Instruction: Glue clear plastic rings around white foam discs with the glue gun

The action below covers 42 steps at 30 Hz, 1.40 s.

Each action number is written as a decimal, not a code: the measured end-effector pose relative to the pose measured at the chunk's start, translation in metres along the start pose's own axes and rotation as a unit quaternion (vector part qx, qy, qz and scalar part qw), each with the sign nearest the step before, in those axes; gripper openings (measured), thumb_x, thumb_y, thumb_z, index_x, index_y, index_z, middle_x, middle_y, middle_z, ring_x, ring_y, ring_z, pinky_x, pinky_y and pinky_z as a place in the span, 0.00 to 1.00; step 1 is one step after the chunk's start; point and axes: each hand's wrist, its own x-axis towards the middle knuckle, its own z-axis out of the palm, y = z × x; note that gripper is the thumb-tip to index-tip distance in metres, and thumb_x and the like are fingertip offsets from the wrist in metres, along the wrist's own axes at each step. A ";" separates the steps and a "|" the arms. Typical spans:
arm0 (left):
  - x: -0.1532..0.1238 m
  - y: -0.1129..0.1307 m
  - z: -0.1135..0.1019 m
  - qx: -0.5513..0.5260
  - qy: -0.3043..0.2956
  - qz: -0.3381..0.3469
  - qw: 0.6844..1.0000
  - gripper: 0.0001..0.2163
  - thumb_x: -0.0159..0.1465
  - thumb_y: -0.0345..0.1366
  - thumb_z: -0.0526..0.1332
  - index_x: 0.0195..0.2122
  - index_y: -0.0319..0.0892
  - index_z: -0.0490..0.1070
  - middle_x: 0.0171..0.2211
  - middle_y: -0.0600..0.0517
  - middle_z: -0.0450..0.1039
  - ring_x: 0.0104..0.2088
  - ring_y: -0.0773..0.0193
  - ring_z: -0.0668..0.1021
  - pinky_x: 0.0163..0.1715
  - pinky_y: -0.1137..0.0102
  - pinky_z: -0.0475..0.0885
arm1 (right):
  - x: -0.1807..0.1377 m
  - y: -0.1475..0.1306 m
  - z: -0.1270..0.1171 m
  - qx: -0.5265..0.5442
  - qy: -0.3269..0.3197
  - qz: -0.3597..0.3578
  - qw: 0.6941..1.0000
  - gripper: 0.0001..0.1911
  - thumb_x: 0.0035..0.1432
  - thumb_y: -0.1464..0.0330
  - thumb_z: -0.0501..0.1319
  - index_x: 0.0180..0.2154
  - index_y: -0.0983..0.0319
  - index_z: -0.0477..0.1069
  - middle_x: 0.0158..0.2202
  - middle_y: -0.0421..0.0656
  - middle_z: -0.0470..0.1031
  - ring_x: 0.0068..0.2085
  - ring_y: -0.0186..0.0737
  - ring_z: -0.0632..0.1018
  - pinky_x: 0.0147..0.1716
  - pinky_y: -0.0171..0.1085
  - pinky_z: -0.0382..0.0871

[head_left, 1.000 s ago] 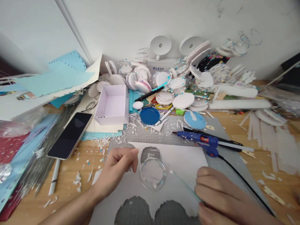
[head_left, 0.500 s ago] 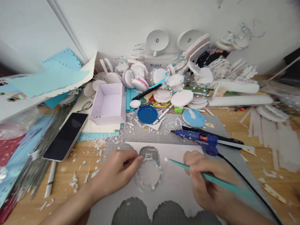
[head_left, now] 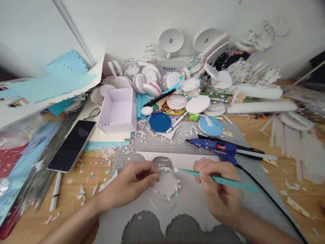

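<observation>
My left hand (head_left: 135, 181) is closed, thumb and fingertips pinching the left side of a clear ring (head_left: 178, 185) dotted with small white and blue pieces. My right hand (head_left: 219, 188) is closed around teal tweezers (head_left: 237, 184), which point left. At their tip sits a tiny white piece (head_left: 176, 170), close to the ring's upper right edge; whether it touches cannot be made out. Both hands are over a white sheet (head_left: 194, 200) with rounded cut-outs, through which the grey cutting mat (head_left: 142, 225) shows.
A blue glue gun (head_left: 213, 145) and its black cable lie to the right. Behind are a dark blue lid (head_left: 160, 122), a light blue disc (head_left: 215, 127), a pale box (head_left: 117, 110) and heaped white discs. A phone (head_left: 72, 145) lies left. Paper scraps litter the table.
My right hand has moved left and slightly up, bringing the tweezer tip to the ring's edge. The left hand has shifted slightly right, and the ring with it, moving right and tilting.
</observation>
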 end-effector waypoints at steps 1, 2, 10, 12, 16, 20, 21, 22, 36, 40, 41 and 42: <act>0.000 0.001 0.000 -0.026 0.001 0.004 1.000 0.12 0.65 0.41 0.55 0.31 0.38 0.69 0.25 0.56 0.63 0.26 0.70 0.64 0.25 0.75 0.59 | 0.000 0.000 0.000 0.007 -0.008 -0.003 1.000 0.10 0.60 0.78 0.51 0.39 0.59 0.65 0.25 0.38 0.65 0.24 0.35 0.68 0.27 0.40 0.64; 0.000 0.002 0.001 -0.051 0.002 0.006 0.999 0.12 0.65 0.41 0.56 0.30 0.38 0.70 0.24 0.56 0.63 0.25 0.70 0.64 0.24 0.76 0.58 | 0.000 0.000 0.000 0.013 -0.014 -0.005 1.000 0.10 0.60 0.78 0.51 0.39 0.59 0.65 0.25 0.38 0.65 0.24 0.35 0.68 0.27 0.40 0.64; -0.002 0.012 0.002 -0.133 0.023 -0.016 0.991 0.11 0.61 0.40 0.60 0.30 0.36 0.74 0.24 0.53 0.67 0.25 0.70 0.65 0.23 0.76 0.57 | -0.003 -0.004 0.000 0.065 -0.056 0.016 0.996 0.11 0.61 0.77 0.51 0.41 0.57 0.65 0.25 0.39 0.64 0.26 0.36 0.68 0.27 0.39 0.62; -0.002 0.013 0.003 -0.131 0.025 -0.016 0.991 0.11 0.60 0.40 0.61 0.29 0.35 0.75 0.25 0.53 0.68 0.25 0.70 0.65 0.24 0.76 0.58 | -0.004 -0.003 0.000 0.070 -0.071 0.022 0.995 0.11 0.61 0.77 0.51 0.40 0.58 0.65 0.26 0.39 0.65 0.27 0.36 0.68 0.27 0.39 0.62; -0.003 0.013 0.005 -0.140 0.026 -0.022 0.990 0.11 0.60 0.39 0.61 0.28 0.35 0.75 0.23 0.53 0.67 0.24 0.70 0.65 0.22 0.76 0.58 | -0.007 0.000 0.000 0.077 -0.090 0.028 0.993 0.13 0.60 0.79 0.51 0.42 0.57 0.65 0.27 0.39 0.65 0.28 0.36 0.69 0.27 0.39 0.63; -0.004 0.013 0.006 -0.152 0.022 -0.025 0.988 0.10 0.59 0.39 0.62 0.27 0.36 0.74 0.23 0.54 0.67 0.23 0.71 0.65 0.21 0.77 0.58 | -0.008 0.000 0.001 0.084 -0.112 0.032 0.990 0.15 0.59 0.80 0.50 0.43 0.57 0.65 0.27 0.39 0.65 0.29 0.36 0.68 0.28 0.39 0.62; -0.004 0.013 0.005 -0.154 0.023 -0.024 0.987 0.10 0.59 0.38 0.62 0.27 0.36 0.74 0.23 0.54 0.67 0.23 0.71 0.65 0.21 0.77 0.58 | -0.007 0.000 0.001 0.084 -0.113 0.028 0.990 0.15 0.59 0.80 0.50 0.43 0.57 0.65 0.27 0.39 0.65 0.29 0.36 0.68 0.28 0.39 0.62; -0.004 0.013 0.005 -0.156 0.025 -0.022 0.987 0.10 0.59 0.38 0.62 0.27 0.36 0.74 0.22 0.54 0.67 0.23 0.71 0.65 0.21 0.77 0.58 | -0.007 0.000 0.001 0.082 -0.113 0.024 0.990 0.15 0.59 0.80 0.50 0.43 0.57 0.65 0.27 0.39 0.64 0.29 0.36 0.68 0.28 0.38 0.62; -0.004 0.012 0.005 -0.183 0.043 -0.020 0.982 0.10 0.57 0.38 0.63 0.26 0.36 0.75 0.22 0.54 0.67 0.23 0.71 0.65 0.22 0.76 0.57 | -0.007 -0.002 0.002 0.055 -0.075 0.029 0.995 0.12 0.60 0.78 0.51 0.41 0.58 0.64 0.27 0.39 0.65 0.28 0.36 0.68 0.28 0.39 0.63; -0.003 0.010 0.006 -0.190 0.042 -0.012 0.981 0.10 0.58 0.38 0.64 0.27 0.36 0.75 0.22 0.54 0.68 0.23 0.71 0.65 0.22 0.77 0.58 | -0.007 -0.003 0.000 0.043 -0.061 0.071 0.995 0.09 0.61 0.76 0.52 0.40 0.58 0.64 0.27 0.38 0.65 0.27 0.35 0.68 0.26 0.36 0.64; -0.003 0.010 0.006 -0.188 0.042 -0.012 0.981 0.09 0.58 0.38 0.64 0.27 0.36 0.75 0.22 0.53 0.68 0.23 0.71 0.65 0.22 0.77 0.58 | -0.008 -0.003 0.000 0.037 -0.064 0.086 0.994 0.09 0.61 0.76 0.53 0.41 0.58 0.64 0.28 0.39 0.65 0.27 0.34 0.69 0.26 0.35 0.64; -0.003 0.009 0.006 -0.186 0.042 -0.013 0.982 0.09 0.58 0.38 0.64 0.27 0.36 0.76 0.22 0.53 0.69 0.23 0.71 0.66 0.22 0.77 0.58 | -0.008 -0.003 0.000 0.028 -0.069 0.100 0.992 0.08 0.61 0.75 0.53 0.41 0.58 0.64 0.30 0.39 0.66 0.28 0.34 0.69 0.25 0.34 0.65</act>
